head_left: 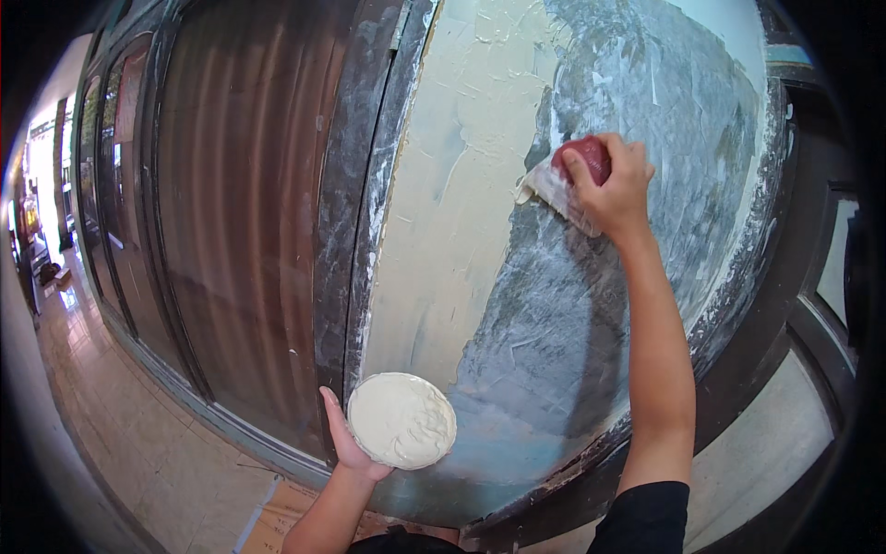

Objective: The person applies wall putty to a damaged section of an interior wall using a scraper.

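My right hand [620, 189] grips the dark red handle [587, 159] of a putty knife, fingers wrapped round it. Its wide blade [563, 198] is smeared with cream paste and lies at the wall, by the ragged edge of the fresh coat. That cream coat [452, 175] covers a tall strip on the left of the wall. Bare grey, scuffed wall [664, 102] shows to the right. Low at the front, my left hand [355, 452] cradles a round bowl of cream putty [401, 420] from beneath; most of its fingers are hidden under the bowl.
A dark frame [355, 185] borders the coated strip on the left, beside a brown-curtained window [249, 185]. At the right stands a dark panelled door [812, 277]. Tiled floor [129, 415] runs along the left, with a cardboard sheet [281, 508] near my left forearm.
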A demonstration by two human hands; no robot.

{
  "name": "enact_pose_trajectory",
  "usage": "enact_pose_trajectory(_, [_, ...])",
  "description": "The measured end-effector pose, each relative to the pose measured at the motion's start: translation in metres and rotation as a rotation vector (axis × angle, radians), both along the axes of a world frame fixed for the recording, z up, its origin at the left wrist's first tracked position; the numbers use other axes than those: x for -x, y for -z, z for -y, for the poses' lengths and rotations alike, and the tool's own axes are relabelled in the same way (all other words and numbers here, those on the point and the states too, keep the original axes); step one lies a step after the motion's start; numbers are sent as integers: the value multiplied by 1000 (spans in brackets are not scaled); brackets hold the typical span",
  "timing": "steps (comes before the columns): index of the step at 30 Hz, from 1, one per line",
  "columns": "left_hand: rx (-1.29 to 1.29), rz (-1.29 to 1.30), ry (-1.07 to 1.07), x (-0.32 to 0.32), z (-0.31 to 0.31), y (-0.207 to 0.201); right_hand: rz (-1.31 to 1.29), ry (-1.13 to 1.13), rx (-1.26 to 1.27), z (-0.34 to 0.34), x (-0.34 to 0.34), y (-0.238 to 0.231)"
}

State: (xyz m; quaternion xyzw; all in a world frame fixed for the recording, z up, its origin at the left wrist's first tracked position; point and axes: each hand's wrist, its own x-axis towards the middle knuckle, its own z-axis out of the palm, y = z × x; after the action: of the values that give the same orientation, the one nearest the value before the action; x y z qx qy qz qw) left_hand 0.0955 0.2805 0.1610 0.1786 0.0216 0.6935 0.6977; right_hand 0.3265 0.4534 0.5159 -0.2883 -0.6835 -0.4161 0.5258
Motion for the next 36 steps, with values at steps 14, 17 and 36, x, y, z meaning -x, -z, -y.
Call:
enact_pose_trajectory(14, [-7,-9,-19,8,-11,0,188,-9,-131,-6,7,4])
enact_pose_trajectory(17, [47,-18,-46,7,-17,-2,52,29,-124,-3,3,-23])
enact_pose_trajectory(36, [37,-38,-116,15,-3,-2,238,-29,-83,0,5,38])
